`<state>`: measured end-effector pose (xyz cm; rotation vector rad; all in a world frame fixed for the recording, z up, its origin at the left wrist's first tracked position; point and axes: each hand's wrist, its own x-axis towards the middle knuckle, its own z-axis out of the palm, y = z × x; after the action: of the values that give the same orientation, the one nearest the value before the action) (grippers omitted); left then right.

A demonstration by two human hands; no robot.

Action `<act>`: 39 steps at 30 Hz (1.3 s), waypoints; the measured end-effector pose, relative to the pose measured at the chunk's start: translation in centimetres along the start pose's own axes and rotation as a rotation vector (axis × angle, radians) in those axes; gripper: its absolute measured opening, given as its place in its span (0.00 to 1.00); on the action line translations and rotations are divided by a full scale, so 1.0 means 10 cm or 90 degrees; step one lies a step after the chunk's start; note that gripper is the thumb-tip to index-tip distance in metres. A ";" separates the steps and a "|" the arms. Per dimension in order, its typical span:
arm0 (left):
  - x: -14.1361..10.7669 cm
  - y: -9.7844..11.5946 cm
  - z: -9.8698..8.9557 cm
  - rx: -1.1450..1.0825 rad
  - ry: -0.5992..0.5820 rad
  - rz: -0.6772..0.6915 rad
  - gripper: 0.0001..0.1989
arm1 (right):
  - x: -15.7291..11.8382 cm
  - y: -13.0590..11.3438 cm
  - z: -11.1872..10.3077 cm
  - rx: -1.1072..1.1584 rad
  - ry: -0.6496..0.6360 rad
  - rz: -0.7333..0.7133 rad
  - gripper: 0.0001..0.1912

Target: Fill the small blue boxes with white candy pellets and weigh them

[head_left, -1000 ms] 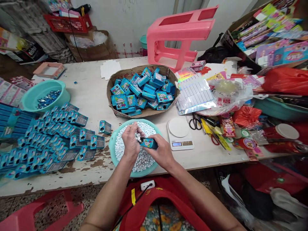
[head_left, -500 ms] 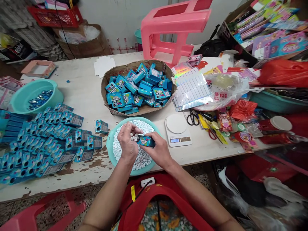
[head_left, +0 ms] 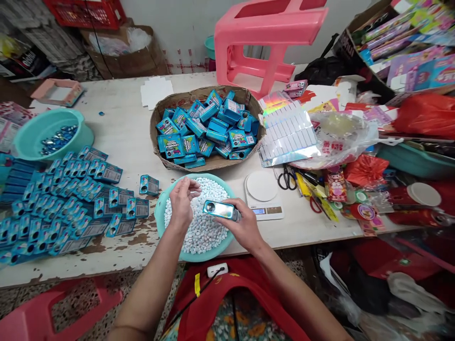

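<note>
Over a turquoise basin (head_left: pixel 159 222) of small white candies (head_left: pixel 204 237), my right hand (head_left: pixel 245 225) grips a small blue candy box (head_left: pixel 220 210). The box's narrow silvery side with a round dark hole faces up. To its left, my left hand (head_left: pixel 182 203) hovers above the candies, its fingers loosely curled and apart, with nothing visible in them. A single blue box (head_left: pixel 149 185) stands on the table left of the basin. Rows of similar boxes (head_left: pixel 71 199) with round holes crowd the left side. Behind the basin, an oval cardboard tray (head_left: pixel 167 163) holds a heap of blue boxes (head_left: pixel 209 125).
Right of the basin stand a white kitchen scale (head_left: pixel 265 189) and black-handled scissors (head_left: pixel 286 178). A turquoise tub (head_left: pixel 87 130) holds shiny blue pieces at the left. Silvery sticker sheets (head_left: pixel 287 130) and a pink plastic stool (head_left: pixel 266 28) occupy the back.
My right hand has turned the box from its printed face to its holed side. My left hand has drawn back leftward from the box; the white candies seen in it no longer show.
</note>
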<state>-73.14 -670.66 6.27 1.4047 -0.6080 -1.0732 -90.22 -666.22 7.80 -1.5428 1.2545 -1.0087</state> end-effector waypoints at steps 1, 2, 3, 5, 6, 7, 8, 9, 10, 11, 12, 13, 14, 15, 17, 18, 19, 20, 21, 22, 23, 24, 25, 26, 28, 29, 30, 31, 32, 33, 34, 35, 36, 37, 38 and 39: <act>0.09 -0.10 -0.06 0.097 -0.005 0.023 0.16 | -0.03 0.00 -0.07 0.018 0.004 0.002 0.18; 0.17 -0.21 -0.11 0.207 -0.023 0.053 0.17 | -0.07 0.01 -0.14 0.033 0.006 0.003 0.18; 0.22 -0.33 -0.15 0.323 -0.056 0.089 0.16 | -0.10 0.02 -0.19 0.041 0.007 0.004 0.18; 0.25 -0.52 -0.16 0.546 -0.143 0.151 0.17 | -0.13 0.06 -0.25 0.036 0.011 0.005 0.18; 0.22 -0.59 -0.15 0.640 -0.188 0.171 0.18 | -0.14 0.08 -0.25 0.029 0.016 0.007 0.18; 0.18 -0.63 -0.14 0.720 -0.224 0.186 0.20 | -0.14 0.11 -0.24 0.023 0.025 0.010 0.18; 0.13 -0.66 -0.12 0.787 -0.249 0.197 0.21 | -0.13 0.13 -0.22 0.017 0.034 0.015 0.18; 0.08 -0.67 -0.11 0.841 -0.262 0.204 0.21 | -0.12 0.15 -0.20 0.012 0.042 0.021 0.17; 0.04 -0.67 -0.11 0.879 -0.271 0.210 0.20 | -0.11 0.17 -0.18 0.008 0.047 0.028 0.17; 0.01 -0.68 -0.11 0.902 -0.277 0.217 0.19 | -0.11 0.18 -0.15 0.004 0.050 0.037 0.17; 0.00 -0.69 -0.13 0.911 -0.277 0.226 0.18 | -0.10 0.19 -0.13 -0.001 0.049 0.046 0.17; 0.00 -0.70 -0.16 0.908 -0.270 0.234 0.17 | -0.10 0.20 -0.11 -0.005 0.046 0.055 0.17; 0.01 -0.72 -0.18 0.891 -0.259 0.240 0.16 | -0.11 0.21 -0.09 -0.006 0.044 0.062 0.17; 0.03 -0.75 -0.21 0.859 -0.242 0.241 0.15 | -0.12 0.21 -0.08 -0.008 0.042 0.067 0.17; 0.07 -0.79 -0.26 0.750 -0.188 0.220 0.13 | -0.14 0.22 -0.06 -0.023 0.045 0.067 0.17; 0.08 -0.79 -0.27 0.673 -0.155 0.191 0.13 | -0.15 0.22 -0.05 -0.036 0.048 0.061 0.16; 0.08 -0.78 -0.28 0.581 -0.122 0.147 0.12 | -0.16 0.22 -0.04 -0.051 0.051 0.052 0.16; 0.06 -0.75 -0.28 0.474 -0.091 0.089 0.13 | -0.17 0.21 -0.03 -0.066 0.053 0.039 0.16; 0.04 -0.70 -0.27 0.357 -0.063 0.022 0.14 | -0.17 0.20 -0.01 -0.081 0.054 0.025 0.16; 0.00 -0.62 -0.26 0.236 -0.043 -0.045 0.14 | -0.17 0.19 0.01 -0.095 0.052 0.010 0.16; -0.04 -0.53 -0.24 0.118 -0.032 -0.099 0.15 | -0.17 0.17 0.04 -0.109 0.047 -0.005 0.16; -0.09 -0.43 -0.22 0.010 -0.028 -0.135 0.14 | -0.16 0.15 0.07 -0.124 0.040 -0.018 0.16; -0.14 -0.33 -0.20 -0.081 -0.033 -0.150 0.14 | -0.15 0.12 0.11 -0.139 0.031 -0.030 0.15; -0.18 -0.23 -0.18 -0.153 -0.046 -0.151 0.13 | -0.14 0.10 0.16 -0.154 0.020 -0.041 0.15; -0.26 -0.07 -0.14 -0.238 -0.075 -0.124 0.12 | -0.12 0.05 0.25 -0.181 -0.008 -0.055 0.15; -0.28 -0.02 -0.12 -0.258 -0.085 -0.102 0.11 | -0.11 0.03 0.29 -0.193 -0.021 -0.059 0.15; -0.29 0.02 -0.11 -0.266 -0.092 -0.079 0.10 | -0.10 0.01 0.33 -0.203 -0.032 -0.061 0.14; -0.30 0.04 -0.11 -0.268 -0.092 -0.056 0.09 | -0.09 -0.01 0.36 -0.210 -0.040 -0.062 0.14; -0.30 0.04 -0.10 -0.268 -0.086 -0.036 0.09 | -0.08 -0.02 0.38 -0.215 -0.043 -0.061 0.14; -0.29 0.04 -0.10 -0.267 -0.079 -0.020 0.10 | -0.07 -0.03 0.39 -0.218 -0.042 -0.058 0.14; -0.28 0.04 -0.11 -0.266 -0.072 -0.011 0.10 | -0.05 -0.04 0.40 -0.220 -0.035 -0.056 0.14; -0.27 0.03 -0.11 -0.265 -0.064 -0.006 0.10 | -0.04 -0.04 0.40 -0.222 -0.028 -0.053 0.15; -0.27 0.02 -0.11 -0.264 -0.057 -0.003 0.10 | -0.04 -0.05 0.40 -0.225 -0.021 -0.052 0.15; -0.26 0.01 -0.11 -0.262 -0.051 -0.002 0.10 | -0.03 -0.05 0.40 -0.228 -0.016 -0.055 0.15; -0.25 0.01 -0.11 -0.256 -0.046 -0.004 0.10 | -0.02 -0.05 0.41 -0.232 -0.015 -0.060 0.15; -0.25 0.00 -0.10 -0.246 -0.042 -0.009 0.10 | -0.02 -0.05 0.41 -0.235 -0.017 -0.067 0.15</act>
<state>-73.33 -668.03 6.79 1.0419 -0.4096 -1.1811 -86.17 -665.41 7.13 -1.9139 1.4085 -0.8500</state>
